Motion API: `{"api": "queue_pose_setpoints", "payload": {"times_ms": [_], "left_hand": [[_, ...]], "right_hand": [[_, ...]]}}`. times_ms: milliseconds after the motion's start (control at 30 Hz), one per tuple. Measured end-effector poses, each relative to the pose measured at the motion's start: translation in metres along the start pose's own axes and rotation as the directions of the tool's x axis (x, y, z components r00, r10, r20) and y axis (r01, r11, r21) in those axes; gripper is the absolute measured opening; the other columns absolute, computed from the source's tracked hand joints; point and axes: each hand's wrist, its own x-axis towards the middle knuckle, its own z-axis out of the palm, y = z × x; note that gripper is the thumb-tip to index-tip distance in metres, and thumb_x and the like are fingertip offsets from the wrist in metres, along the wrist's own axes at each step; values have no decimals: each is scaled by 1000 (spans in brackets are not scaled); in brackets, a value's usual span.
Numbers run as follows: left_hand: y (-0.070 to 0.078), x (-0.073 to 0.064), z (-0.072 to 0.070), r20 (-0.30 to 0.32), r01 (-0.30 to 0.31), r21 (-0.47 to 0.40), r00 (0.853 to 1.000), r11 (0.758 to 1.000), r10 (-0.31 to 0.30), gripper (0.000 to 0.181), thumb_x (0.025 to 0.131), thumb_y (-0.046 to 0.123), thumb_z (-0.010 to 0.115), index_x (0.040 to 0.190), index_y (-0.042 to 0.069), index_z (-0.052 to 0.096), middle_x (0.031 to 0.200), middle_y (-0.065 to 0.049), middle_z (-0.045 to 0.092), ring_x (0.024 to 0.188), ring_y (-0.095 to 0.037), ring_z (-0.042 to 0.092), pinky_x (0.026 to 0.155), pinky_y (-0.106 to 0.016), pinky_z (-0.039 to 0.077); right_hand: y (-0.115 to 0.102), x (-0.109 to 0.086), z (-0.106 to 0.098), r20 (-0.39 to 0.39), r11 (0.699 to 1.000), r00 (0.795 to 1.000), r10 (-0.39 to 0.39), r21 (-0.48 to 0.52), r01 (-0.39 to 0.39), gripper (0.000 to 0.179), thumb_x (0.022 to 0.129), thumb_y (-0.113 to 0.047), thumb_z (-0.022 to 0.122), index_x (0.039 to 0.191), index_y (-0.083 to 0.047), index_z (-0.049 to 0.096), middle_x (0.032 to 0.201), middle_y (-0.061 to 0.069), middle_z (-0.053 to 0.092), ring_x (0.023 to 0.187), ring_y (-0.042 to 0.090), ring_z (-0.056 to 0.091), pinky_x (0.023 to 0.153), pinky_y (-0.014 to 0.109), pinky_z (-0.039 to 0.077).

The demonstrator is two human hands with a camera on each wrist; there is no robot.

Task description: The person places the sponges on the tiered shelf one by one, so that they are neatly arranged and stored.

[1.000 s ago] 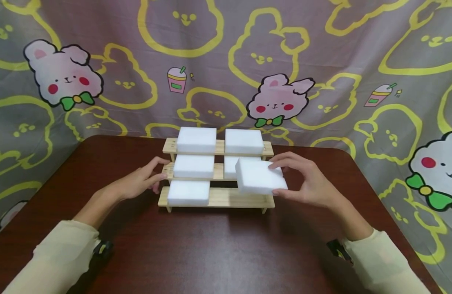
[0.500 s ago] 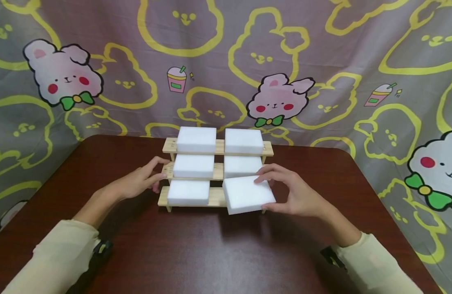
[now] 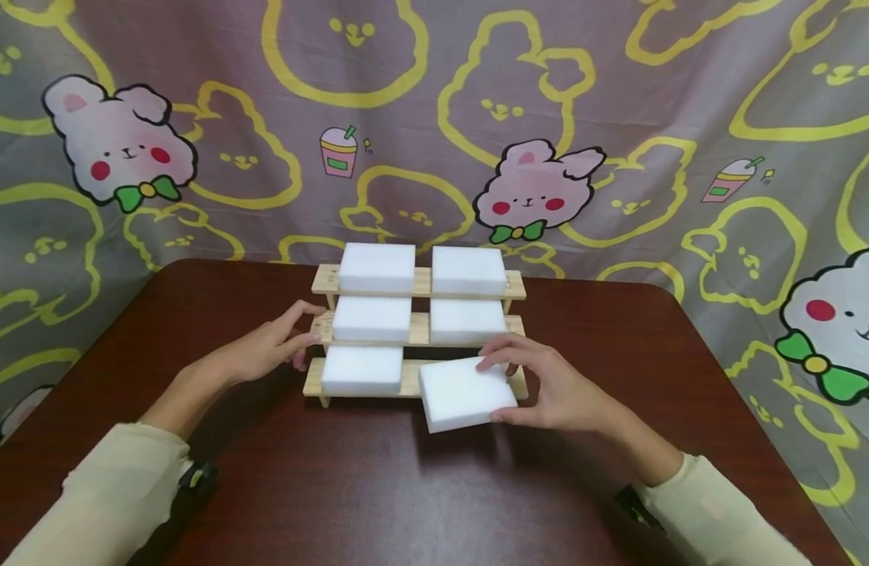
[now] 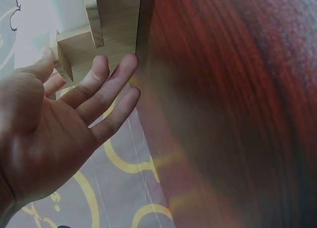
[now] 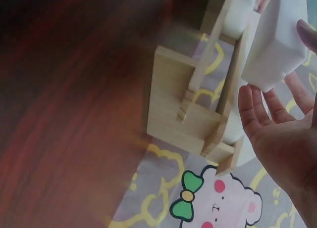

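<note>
My right hand point(image 3: 562, 385) pinches a white sponge point(image 3: 466, 393) between thumb and fingers at its right end. This sponge is tilted in front of the lowest board's right half, overlapping its front edge in the head view. In the right wrist view the same sponge point(image 5: 277, 45) is apart from the boards. My left hand point(image 3: 268, 350) grips the left end of the three-tier wooden shelf point(image 3: 420, 326) at the middle board, thumb in front and index finger behind. Its other fingers point(image 4: 114, 84) spread loosely below, touching nothing visible.
Two white sponges sit on the top board, the right one point(image 3: 468, 271) near its end. Another pair lies on the middle board, and one sponge point(image 3: 362, 369) on the lowest board's left. The shelf stands on a dark red-brown table point(image 3: 321, 495) before a patterned curtain point(image 3: 406, 118).
My right hand has brought the sponge down, left and toward me, from before the middle board to before the lowest one. My left hand has stayed at the shelf's end.
</note>
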Motion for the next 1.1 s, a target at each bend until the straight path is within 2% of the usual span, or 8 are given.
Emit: {"api": "queue_pose_setpoints", "payload": {"times_ms": [100,200,400,500,833,1100], "left_hand": [[0,0,0,-2,4,4,1000,1000,-4,43,111,15,51,146,1,32,73,-7,61,74,-26,65,77,-40,54],[0,-1,0,-3,-2,6,1000,1000,2,43,111,15,52,146,1,33,73,-7,62,73,-26,65,76,-39,53],[1,-1,0,-3,0,7,1000,1000,0,43,111,16,52,146,1,32,74,-7,61,74,-26,65,76,-38,53],[0,-1,0,-2,10,3,1000,1000,-10,44,111,16,52,147,1,32,74,-7,61,74,-26,64,77,-40,53],[1,-1,0,-1,6,4,1000,1000,-6,44,111,16,51,147,1,32,74,-7,61,74,-25,64,78,-42,52],[1,-1,0,-3,3,-4,1000,1000,-3,43,111,15,51,147,1,32,75,-7,61,74,-25,64,77,-43,54]], "right_hand": [[0,-2,4,-3,999,1000,24,-20,-25,53,75,-20,95,122,-19,69,129,1,61,109,19,57,66,35,52],[0,-4,8,-16,997,998,53,-48,-54,53,74,-21,95,120,-17,69,128,3,62,105,19,57,58,34,50],[2,-6,13,-74,987,995,66,-144,-76,51,74,-21,95,118,-12,70,125,5,65,108,20,61,79,42,54],[3,-7,15,-95,981,992,78,-171,-94,51,72,-21,96,116,-11,71,125,5,65,110,21,62,85,45,53],[3,-7,20,-120,952,986,114,-271,-143,46,77,-24,94,115,-7,74,130,13,67,116,29,66,89,47,54],[-6,-9,14,-50,918,980,194,-343,-199,51,80,-31,91,123,-10,73,138,17,63,116,30,64,82,39,53]]}}
